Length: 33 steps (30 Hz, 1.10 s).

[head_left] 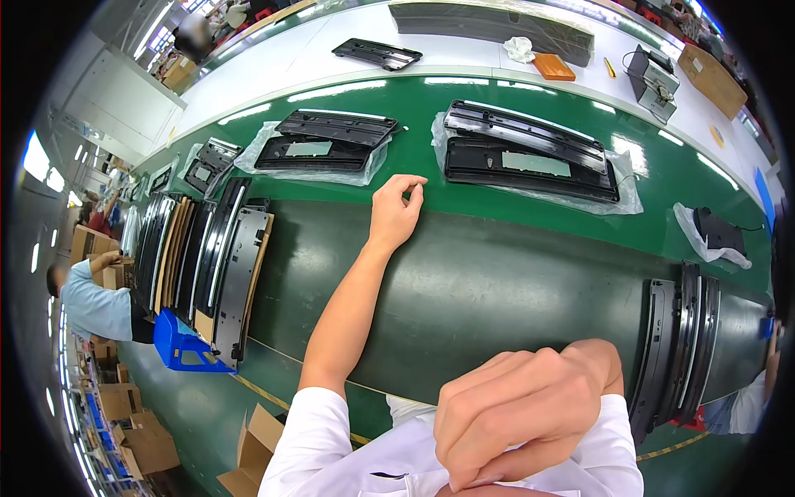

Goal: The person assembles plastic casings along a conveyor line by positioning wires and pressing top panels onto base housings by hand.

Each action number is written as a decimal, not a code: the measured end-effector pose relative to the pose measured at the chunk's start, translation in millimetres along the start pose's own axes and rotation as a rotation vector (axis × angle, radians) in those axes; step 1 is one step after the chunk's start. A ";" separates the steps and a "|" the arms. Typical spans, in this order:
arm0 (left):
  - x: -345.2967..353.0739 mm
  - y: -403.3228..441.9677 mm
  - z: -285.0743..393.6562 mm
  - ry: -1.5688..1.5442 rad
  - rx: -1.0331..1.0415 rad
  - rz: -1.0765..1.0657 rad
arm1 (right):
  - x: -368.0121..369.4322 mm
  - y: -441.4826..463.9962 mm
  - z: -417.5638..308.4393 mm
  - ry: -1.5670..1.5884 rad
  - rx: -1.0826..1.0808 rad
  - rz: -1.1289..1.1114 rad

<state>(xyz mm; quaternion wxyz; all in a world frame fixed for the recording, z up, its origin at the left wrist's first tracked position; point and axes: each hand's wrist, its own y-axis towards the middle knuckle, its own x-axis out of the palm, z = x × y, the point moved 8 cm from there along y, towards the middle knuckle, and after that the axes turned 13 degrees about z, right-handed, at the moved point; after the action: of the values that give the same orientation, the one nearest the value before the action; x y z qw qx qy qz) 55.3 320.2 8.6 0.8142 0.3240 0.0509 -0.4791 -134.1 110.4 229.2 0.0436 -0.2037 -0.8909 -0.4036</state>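
Observation:
My left hand [397, 214] reaches over the far edge of the dark green mat [464, 282], its fingers curled toward the thumb with nothing visible between them. It is nearest to two long black panel assemblies on plastic film: the left panel assembly [306, 155] and the right panel assembly [530, 171]. It touches neither. Close to the camera, my right hand [517, 414] is raised in front of my chest, fingers folded inward. Whatever lies inside its grip, if anything, is hidden.
Black panels with cardboard sheets [203, 257] stand stacked at the left, above a blue stool [178, 344]. More upright panels [679, 348] stand at the right. A black part [719, 234] lies on film. Behind, a white bench [464, 54] holds a grey machine [652, 81]. A person [103, 302] works at far left.

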 end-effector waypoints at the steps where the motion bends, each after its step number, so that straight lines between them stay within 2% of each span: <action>1: -2.2 1.2 -0.3 0.000 -0.003 -0.001 | 2.1 0.5 4.0 0.024 0.040 -0.001; 7: -4.0 1.8 2.2 -0.016 0.023 0.015 | 4.6 0.4 11.7 0.132 0.108 0.021; 17: -11.9 3.3 -0.8 -0.025 0.045 0.025 | 3.3 11.0 15.6 0.095 0.071 0.085; 19: -17.6 4.2 6.4 0.012 0.113 0.050 | -1.2 12.5 23.6 0.067 0.176 0.058; 21: -24.2 6.0 12.0 0.078 0.091 0.021 | -18.3 13.6 39.0 -0.197 0.305 0.143; 22: -26.7 8.1 23.1 0.043 0.185 0.040 | -30.3 10.4 43.9 -0.329 0.378 0.141; 24: -22.3 16.4 44.8 -0.003 0.184 0.005 | -69.2 -1.8 47.0 -0.607 0.476 0.191; 27: 1.8 38.1 85.5 -0.040 0.300 -0.022 | -169.3 -27.4 25.8 -1.118 0.488 0.349; 29: 45.7 54.0 104.2 -0.052 0.373 -0.169 | -263.4 -57.5 3.0 -1.312 0.554 0.612; 30: 66.6 66.6 104.7 -0.058 0.377 -0.170 | -310.1 -75.3 -9.6 -1.479 0.550 0.645; 31: 96.2 74.9 105.9 0.005 0.474 -0.243 | -346.9 -93.3 -24.8 -1.646 0.540 0.678; 32: 117.1 80.1 107.9 0.069 0.575 -0.316 | -369.1 -108.9 -36.9 -1.754 0.604 0.705; 33: 127.1 86.2 110.9 0.066 0.588 -0.316 | -386.5 -123.8 -48.8 -1.861 0.669 0.734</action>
<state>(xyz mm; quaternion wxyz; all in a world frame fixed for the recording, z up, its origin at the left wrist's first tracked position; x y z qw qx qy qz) 168.2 189.8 86.9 0.5994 0.5483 -0.0136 -0.5830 165.4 -125.4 81.5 -0.4839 -0.6677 -0.5228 0.2161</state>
